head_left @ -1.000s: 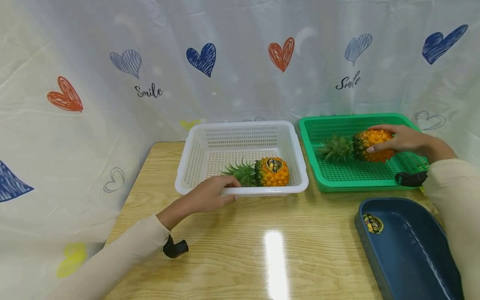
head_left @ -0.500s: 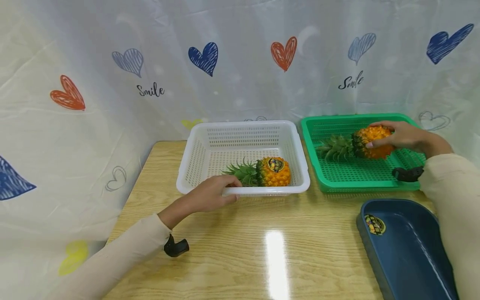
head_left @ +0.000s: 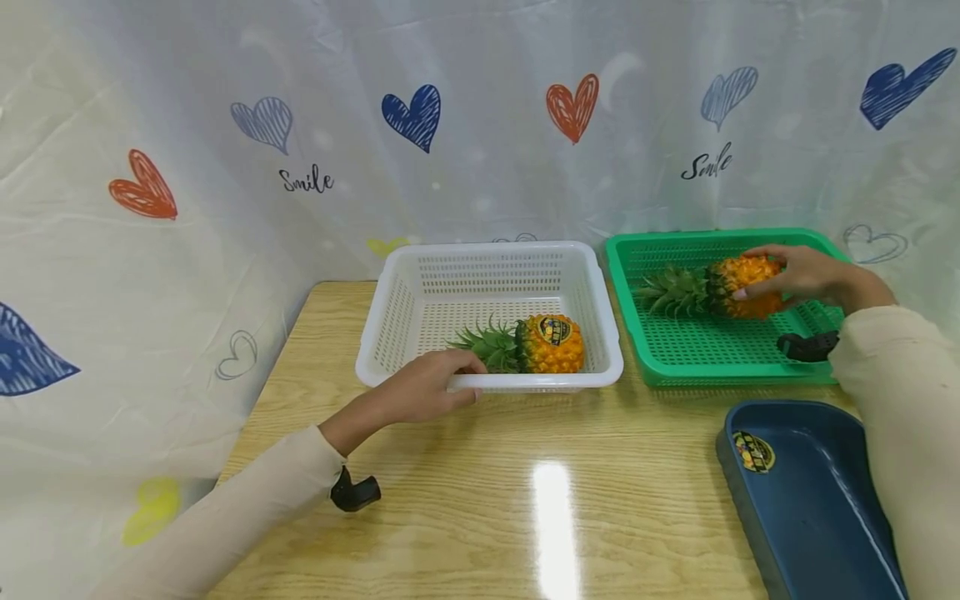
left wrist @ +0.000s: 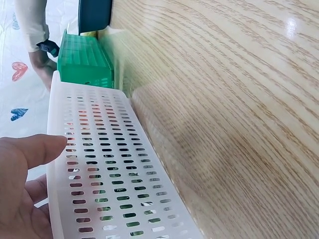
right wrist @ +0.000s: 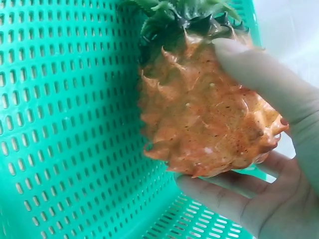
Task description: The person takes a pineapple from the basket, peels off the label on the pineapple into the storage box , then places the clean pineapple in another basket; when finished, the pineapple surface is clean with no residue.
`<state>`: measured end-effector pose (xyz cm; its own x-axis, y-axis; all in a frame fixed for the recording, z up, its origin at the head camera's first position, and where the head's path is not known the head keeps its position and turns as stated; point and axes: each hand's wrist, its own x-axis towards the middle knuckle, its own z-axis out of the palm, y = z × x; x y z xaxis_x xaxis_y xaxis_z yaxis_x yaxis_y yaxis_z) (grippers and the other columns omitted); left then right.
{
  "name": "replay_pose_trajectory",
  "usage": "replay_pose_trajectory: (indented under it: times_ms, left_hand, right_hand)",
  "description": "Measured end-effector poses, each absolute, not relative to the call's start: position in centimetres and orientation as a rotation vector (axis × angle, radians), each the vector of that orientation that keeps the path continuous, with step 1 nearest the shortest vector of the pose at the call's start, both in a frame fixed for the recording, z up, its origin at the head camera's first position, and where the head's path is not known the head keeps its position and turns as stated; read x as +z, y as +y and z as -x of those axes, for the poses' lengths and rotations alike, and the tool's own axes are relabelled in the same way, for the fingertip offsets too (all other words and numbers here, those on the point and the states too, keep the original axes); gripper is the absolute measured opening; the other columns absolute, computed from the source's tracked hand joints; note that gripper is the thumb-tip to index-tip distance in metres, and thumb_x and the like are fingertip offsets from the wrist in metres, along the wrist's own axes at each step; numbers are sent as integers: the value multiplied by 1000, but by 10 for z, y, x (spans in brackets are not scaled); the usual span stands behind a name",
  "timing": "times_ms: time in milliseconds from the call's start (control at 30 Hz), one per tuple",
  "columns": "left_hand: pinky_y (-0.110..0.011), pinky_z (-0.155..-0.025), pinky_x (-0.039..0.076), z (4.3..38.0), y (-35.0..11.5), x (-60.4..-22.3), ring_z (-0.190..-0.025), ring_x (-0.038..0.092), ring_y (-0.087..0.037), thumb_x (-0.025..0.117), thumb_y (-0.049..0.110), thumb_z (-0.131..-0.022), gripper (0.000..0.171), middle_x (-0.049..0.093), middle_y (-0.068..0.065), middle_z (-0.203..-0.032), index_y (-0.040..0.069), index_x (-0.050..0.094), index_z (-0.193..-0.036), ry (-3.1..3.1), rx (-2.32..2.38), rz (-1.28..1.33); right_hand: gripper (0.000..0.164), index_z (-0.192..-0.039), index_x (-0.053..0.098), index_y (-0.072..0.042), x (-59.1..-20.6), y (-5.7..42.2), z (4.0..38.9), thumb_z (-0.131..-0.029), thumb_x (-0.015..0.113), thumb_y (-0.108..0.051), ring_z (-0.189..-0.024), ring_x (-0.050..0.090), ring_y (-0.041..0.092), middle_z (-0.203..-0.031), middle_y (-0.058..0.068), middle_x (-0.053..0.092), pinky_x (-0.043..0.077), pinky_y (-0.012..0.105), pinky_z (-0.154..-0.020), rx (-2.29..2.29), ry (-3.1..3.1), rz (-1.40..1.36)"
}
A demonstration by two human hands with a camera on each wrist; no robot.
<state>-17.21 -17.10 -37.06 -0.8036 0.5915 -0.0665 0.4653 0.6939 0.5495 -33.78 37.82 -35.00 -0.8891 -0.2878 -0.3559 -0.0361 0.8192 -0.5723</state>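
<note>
Head: forward, down over table (head_left: 450,500). Wrists close: left along white basket (head_left: 540,382), right into green basket (head_left: 742,371), shared by all.

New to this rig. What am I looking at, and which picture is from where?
No robot here: a person works with two bare hands. The wide picture comes from a head-worn camera looking down at a wood-grain table; the two close-ups come from cameras on the left and right wrists. On the table are a white basket, a green basket and a dark blue tray. The left hand grips the white basket's near rim; a stickered pineapple lies inside. The right hand holds another pineapple within the green basket.
</note>
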Motion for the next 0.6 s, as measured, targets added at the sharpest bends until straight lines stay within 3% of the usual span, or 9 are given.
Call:
replay_pose_trajectory:
  times_ms: [100, 600]
  left_hand:
    - [-33, -79, 50, 172, -171, -370, -88, 61, -8, 64, 26, -99, 19, 68, 6, -108, 19, 67, -117, 2665, 766, -843]
    - [-33, -78, 49, 172, -170, -369, -86, 60, -8, 64, 26, -99, 19, 68, 5, -107, 19, 67, -117, 2662, 759, -837]
  right_hand:
    - [98, -159, 9, 2, -351, 379, 339, -94, 72, -34, -124, 37, 66, -150, 50, 5, 57, 54, -83, -781, 2561, 243]
    - [100, -158, 2, 6, -356, 380, 335, -95, 71, -29, -128, 34, 65, -150, 50, 8, 51, 59, -94, -807, 2550, 217]
